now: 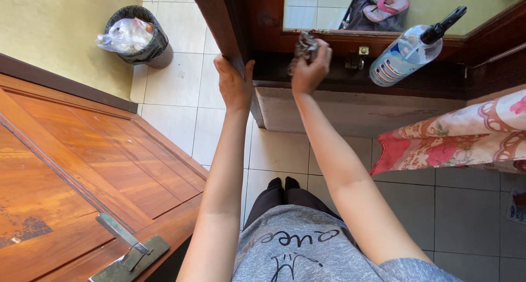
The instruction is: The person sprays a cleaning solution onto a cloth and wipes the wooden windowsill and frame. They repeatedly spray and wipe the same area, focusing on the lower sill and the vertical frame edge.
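Now | right hand (310, 68) pinches rag (304, 45) (bunched) on frame (329, 76) | left hand (234, 82) grips frame edge

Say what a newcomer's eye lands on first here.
Two bare arms reach up the middle: the left hand grips the edge of a dark wooden frame, and the right hand presses a crumpled cloth against the woodwork under a mirror. A clear spray bottle with a black nozzle lies at the upper right, and a lined waste bin stands on the tiles at the upper left.
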